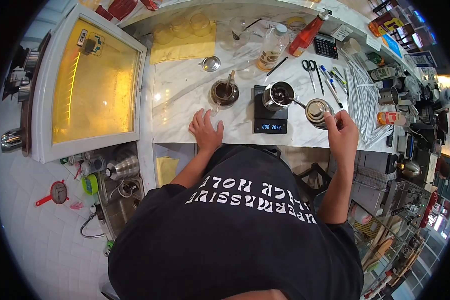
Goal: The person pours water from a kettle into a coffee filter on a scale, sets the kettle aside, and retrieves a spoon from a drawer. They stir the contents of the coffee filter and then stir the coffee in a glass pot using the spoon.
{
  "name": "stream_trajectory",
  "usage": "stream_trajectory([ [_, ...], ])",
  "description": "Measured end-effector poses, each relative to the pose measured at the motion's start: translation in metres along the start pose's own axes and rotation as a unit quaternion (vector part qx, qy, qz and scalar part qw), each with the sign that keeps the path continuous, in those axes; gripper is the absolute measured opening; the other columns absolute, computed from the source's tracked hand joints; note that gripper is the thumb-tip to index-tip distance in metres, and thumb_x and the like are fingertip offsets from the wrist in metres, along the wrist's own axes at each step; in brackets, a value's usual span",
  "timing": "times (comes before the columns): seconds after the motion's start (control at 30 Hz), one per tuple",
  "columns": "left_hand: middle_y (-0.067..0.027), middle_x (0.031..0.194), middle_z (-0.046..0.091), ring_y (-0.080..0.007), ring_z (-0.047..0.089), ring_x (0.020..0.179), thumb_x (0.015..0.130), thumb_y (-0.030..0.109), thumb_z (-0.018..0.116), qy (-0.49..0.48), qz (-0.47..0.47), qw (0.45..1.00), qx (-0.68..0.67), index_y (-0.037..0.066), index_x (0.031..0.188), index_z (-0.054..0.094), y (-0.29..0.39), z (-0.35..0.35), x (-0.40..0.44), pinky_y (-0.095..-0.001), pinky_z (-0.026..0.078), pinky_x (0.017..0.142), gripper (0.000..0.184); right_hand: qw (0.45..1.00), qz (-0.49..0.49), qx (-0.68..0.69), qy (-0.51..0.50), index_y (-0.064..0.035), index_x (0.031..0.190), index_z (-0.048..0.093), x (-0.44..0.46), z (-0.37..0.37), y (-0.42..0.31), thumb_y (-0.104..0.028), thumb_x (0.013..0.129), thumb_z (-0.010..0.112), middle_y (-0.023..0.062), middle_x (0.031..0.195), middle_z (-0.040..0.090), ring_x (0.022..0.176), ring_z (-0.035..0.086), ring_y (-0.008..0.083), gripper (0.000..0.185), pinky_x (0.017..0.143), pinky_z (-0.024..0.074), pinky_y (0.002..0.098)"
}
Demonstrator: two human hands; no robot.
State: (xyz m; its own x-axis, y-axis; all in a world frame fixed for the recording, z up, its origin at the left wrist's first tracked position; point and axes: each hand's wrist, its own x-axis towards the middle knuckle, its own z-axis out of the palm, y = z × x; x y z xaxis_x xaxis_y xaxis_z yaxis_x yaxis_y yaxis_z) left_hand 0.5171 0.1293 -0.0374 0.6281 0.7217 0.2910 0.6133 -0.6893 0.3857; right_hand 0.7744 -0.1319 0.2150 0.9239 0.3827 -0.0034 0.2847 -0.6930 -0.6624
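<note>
Kettle (317,112): handle mostly hidden by right hand (344,132) | far bottle (271,56): label too small to read | calculator (326,48), far right: key markings illegible | red object (122,9), far left: cut off

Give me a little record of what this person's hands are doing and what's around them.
Left hand: resting at the near edge of the marble counter
Right hand: holding a metal kettle
Spout: pointed at a metal cup; any flow is too small to tell
Under the cup: black scale, display lit
Near left hand: glass pot, dark contents
Farther back: scissors, calculator, red bottle
</note>
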Motion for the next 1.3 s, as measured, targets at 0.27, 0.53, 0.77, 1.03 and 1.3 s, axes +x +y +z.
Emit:
stream_trajectory([
  [0.27, -0.0176, 0.147, 0.050, -0.0372, 0.042, 0.140, 0.083, 0.033, 0.076, 0.001, 0.004, 1.000, 0.003, 0.008, 0.138, 0.057, 0.000, 0.000, 0.000, -0.0549, 0.028, 0.113, 0.064, 1.000, -0.022, 0.004, 0.003, 0.0001, 0.083, 0.059, 0.007, 0.000, -0.011, -0.030, 0.095, 0.075, 0.0075, 0.061, 0.053, 0.056, 0.045, 0.0141, 0.036, 0.055, 0.0389, 0.0346],
  [0.53, -0.0172, 0.147, 0.050, -0.0370, 0.042, 0.140, 0.083, 0.034, 0.076, 0.006, 0.003, 1.000, 0.007, 0.008, 0.138, 0.057, 0.001, 0.000, -0.001, -0.0550, 0.028, 0.113, 0.064, 1.000, -0.022, 0.004, 0.012, -0.0001, 0.085, 0.061, 0.013, -0.002, -0.012, -0.032, 0.095, 0.075, 0.0074, 0.061, 0.054, 0.056, 0.047, 0.0147, 0.036, 0.055, 0.0402, 0.0340],
  [0.77, -0.0171, 0.147, 0.051, -0.0368, 0.042, 0.141, 0.083, 0.034, 0.076, 0.003, 0.003, 1.000, 0.009, 0.009, 0.137, 0.058, 0.001, 0.000, 0.000, -0.0546, 0.028, 0.112, 0.062, 1.000, -0.020, -0.009, 0.014, 0.0001, 0.084, 0.060, 0.009, -0.012, -0.011, -0.031, 0.095, 0.075, 0.0070, 0.061, 0.054, 0.056, 0.046, 0.0143, 0.036, 0.055, 0.0397, 0.0341],
  [1.03, -0.0176, 0.146, 0.051, -0.0373, 0.042, 0.140, 0.084, 0.034, 0.075, 0.005, 0.008, 1.000, 0.010, 0.009, 0.136, 0.060, 0.000, 0.001, -0.001, -0.0548, 0.028, 0.113, 0.060, 0.999, -0.020, -0.024, 0.004, 0.0005, 0.084, 0.059, 0.002, -0.013, -0.007, -0.030, 0.094, 0.076, 0.0069, 0.060, 0.053, 0.056, 0.046, 0.0145, 0.036, 0.055, 0.0396, 0.0343],
  [1.3, -0.0179, 0.146, 0.051, -0.0376, 0.042, 0.140, 0.084, 0.035, 0.075, 0.006, 0.008, 1.000, 0.013, 0.009, 0.134, 0.061, 0.001, 0.001, -0.001, -0.0555, 0.028, 0.112, 0.058, 0.999, -0.029, -0.008, -0.009, -0.0001, 0.083, 0.060, -0.001, -0.008, -0.022, -0.029, 0.094, 0.076, 0.0068, 0.059, 0.053, 0.055, 0.045, 0.0149, 0.035, 0.054, 0.0393, 0.0341],
])
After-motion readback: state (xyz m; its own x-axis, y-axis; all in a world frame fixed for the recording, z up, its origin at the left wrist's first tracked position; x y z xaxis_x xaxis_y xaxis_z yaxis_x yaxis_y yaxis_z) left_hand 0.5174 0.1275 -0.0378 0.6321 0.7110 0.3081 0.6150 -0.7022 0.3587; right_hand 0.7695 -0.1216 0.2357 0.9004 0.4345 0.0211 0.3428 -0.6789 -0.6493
